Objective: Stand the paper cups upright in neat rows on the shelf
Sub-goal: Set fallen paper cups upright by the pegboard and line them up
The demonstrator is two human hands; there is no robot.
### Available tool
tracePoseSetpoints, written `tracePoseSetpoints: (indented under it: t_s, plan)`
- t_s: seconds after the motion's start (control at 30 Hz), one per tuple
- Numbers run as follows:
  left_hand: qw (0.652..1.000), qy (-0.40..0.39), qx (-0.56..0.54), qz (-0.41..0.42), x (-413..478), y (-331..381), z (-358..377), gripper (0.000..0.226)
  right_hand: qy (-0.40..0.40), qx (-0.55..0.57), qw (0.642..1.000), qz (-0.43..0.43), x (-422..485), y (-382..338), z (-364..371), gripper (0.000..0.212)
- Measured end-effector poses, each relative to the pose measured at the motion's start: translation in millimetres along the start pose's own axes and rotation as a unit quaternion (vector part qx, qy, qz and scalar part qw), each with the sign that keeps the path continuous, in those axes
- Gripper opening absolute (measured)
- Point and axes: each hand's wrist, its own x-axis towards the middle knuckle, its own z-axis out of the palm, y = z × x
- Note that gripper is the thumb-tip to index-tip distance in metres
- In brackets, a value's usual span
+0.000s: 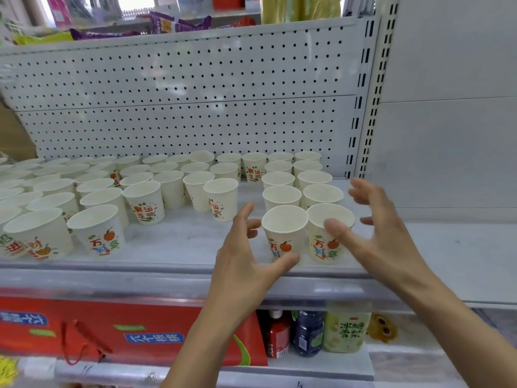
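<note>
Cups (145, 203) stand upright on the shelf (173, 247), filling the left and centre of the frame in loose diagonal rows. At centre right, two straight columns (281, 196) run from the pegboard (181, 107) to the front edge of the shelf. The front pair closes these columns: left cup (284, 228) and right cup (317, 247), side by side.

Left hand (240, 256): fingers spread, grasping nothing, just left of the left cup. The thumb lies at that cup's base; contact cannot be told.

Right hand (375, 236): fingers spread, grasping nothing, just right of the right cup. The thumb crosses in front of its rim.

Bottles (307, 331) stand below, at bottom centre right.
</note>
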Motion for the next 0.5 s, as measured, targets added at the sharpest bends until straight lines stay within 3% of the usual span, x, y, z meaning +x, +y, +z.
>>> tracePoseSetpoints:
  t_s: [0.17, 0.33, 0.43, 0.5]
  plan:
    - [0.999, 0.032, -0.008, 0.008, 8, -3, -32, 0.092, -0.012, -0.006, 0.997, -0.07, 34, -29, -7, 0.038]
    - [0.983, 0.02, 0.157, 0.089, 60, -14, -94, 0.051, -0.105, -0.084, 0.979, -0.153, 87, -60, 12, 0.021]
    - [0.966, -0.021, 0.236, 0.107, 104, -27, -128, 0.039, -0.155, -0.134, 0.962, -0.178, 127, -74, 37, 0.019]
    - [0.943, -0.096, 0.298, 0.111, 132, -38, -142, 0.041, -0.195, -0.186, 0.945, -0.183, 151, -81, 61, 0.019]
